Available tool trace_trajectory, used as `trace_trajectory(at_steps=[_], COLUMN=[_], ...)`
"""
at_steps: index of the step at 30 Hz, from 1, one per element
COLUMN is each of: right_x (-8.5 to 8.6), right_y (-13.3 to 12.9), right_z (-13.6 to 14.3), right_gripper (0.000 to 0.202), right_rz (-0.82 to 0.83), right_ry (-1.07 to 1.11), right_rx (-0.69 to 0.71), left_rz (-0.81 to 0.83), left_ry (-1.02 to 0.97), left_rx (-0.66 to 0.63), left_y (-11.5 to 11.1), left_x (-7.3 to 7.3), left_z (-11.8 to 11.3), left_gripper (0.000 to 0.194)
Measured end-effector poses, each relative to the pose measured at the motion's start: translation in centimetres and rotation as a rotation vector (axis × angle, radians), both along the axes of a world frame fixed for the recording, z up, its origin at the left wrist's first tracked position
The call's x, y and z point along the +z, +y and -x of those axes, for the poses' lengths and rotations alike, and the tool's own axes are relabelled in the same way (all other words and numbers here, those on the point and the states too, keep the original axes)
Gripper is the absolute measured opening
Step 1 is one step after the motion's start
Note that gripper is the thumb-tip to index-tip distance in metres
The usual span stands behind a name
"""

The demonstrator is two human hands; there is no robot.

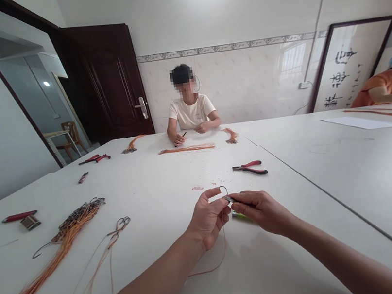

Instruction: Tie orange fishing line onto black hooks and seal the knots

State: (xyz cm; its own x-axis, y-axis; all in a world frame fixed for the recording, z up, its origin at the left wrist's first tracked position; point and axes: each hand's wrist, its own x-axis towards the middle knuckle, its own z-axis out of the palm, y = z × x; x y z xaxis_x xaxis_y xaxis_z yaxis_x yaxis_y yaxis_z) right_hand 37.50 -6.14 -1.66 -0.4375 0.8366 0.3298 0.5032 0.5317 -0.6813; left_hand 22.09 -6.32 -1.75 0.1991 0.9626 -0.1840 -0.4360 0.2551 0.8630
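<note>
A large curved fish hook (226,189) is pinched between the thumb and fingers of my left hand (207,219), its bend pointing up and away. From beneath that hand a thin orange line (225,250) loops down to the table. My right hand (268,210) is closed around a small dark tool with a metal tip (231,199). The tip meets the hook's shank at my left fingertips; its exact kind is hidden by my fingers. Under my right hand a yellow-green object (241,216) shows in part.
Red-handled pliers (251,169) lie beyond my right hand. To the left are a bundle of hooks on orange lines (70,229), several loose hooks (121,224), a red pen-like tool (20,216) and cutters (83,177). A co-worker (192,110) sits opposite.
</note>
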Motion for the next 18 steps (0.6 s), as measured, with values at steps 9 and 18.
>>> trace_trajectory(at_steps=[9, 18], right_x=[0.15, 0.13], right_y=[0.03, -0.16], right_z=[-0.10, 0.27], right_gripper=[0.026, 0.028], right_rz=[0.047, 0.042], right_ry=[0.015, 0.080], right_rx=[0.025, 0.030], left_rz=[-0.014, -0.068], left_ry=[0.028, -0.013], left_rx=[0.005, 0.010], left_y=[0.00, 0.01], left_x=[-0.24, 0.18], left_z=[0.12, -0.05], left_gripper=[0.040, 0.037])
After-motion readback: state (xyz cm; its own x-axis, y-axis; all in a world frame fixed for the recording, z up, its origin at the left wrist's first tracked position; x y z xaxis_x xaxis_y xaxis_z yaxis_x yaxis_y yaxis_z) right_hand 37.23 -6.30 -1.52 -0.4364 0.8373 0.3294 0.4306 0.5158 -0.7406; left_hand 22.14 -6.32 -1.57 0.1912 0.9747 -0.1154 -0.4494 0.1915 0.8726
